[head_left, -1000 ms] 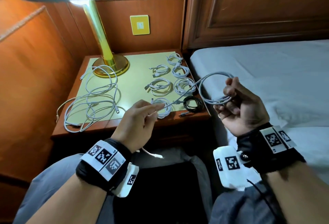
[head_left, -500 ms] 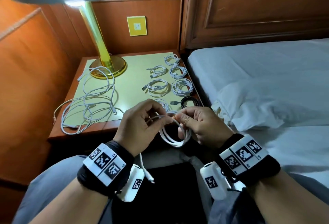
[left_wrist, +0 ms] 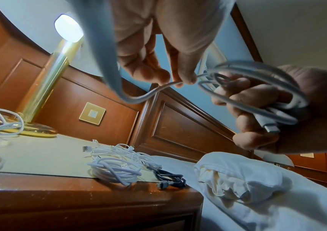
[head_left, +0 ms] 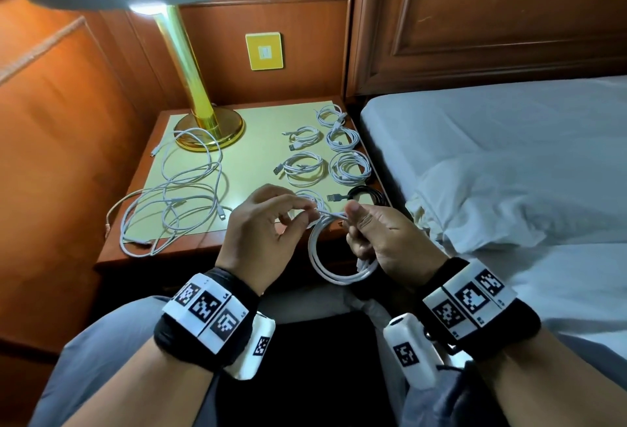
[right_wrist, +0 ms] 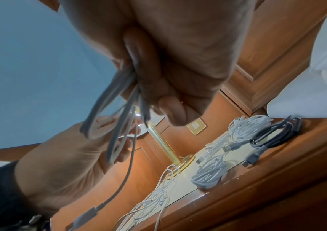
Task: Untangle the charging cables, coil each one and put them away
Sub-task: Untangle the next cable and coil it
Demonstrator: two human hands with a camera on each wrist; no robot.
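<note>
Looping white cable, loosely coiled.

A brass lamp with a pale shade stands lit at the back left of my wooden nightstand, its round base on the cream mat covering the top. A yellow wall switch sits on the wood panelling behind. To my right lies the bed with a rumpled white pillow, under a dark wooden headboard.

lamp stem: polished, glossy brass-coloured metal
counter: glossy varnished wood
cables: smooth white plastic
bed sheet: matt cloth
</note>
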